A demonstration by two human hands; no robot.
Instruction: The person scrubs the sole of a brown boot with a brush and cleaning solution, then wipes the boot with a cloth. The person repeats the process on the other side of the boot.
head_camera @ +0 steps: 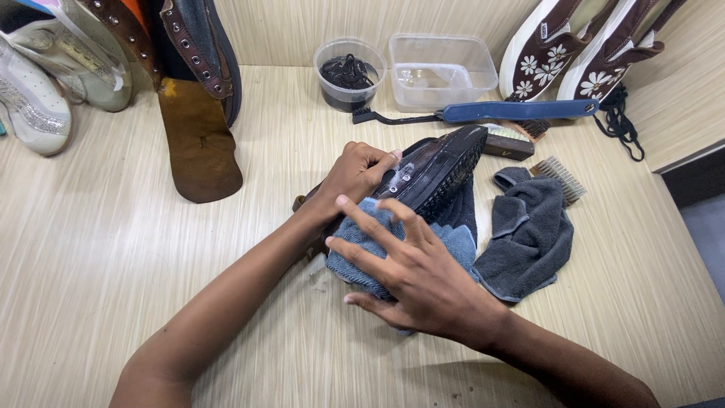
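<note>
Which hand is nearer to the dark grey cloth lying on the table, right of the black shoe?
The right hand. It presses a blue towel just left of the dark grey cloth. The left hand holds the black shoe, farther left.

Left hand (pixel 355 175) grips black shoe (pixel 438 168); right hand (pixel 411 268) presses blue cloth (pixel 364 234).

Bare table (pixel 98 249) left; grey towel (pixel 529 234), brushes (pixel 521 113) crowd the right.

The black shoe's (pixel 436 168) near end hides under both hands; the floral shoes (pixel 581 41) far right are cut off.
</note>
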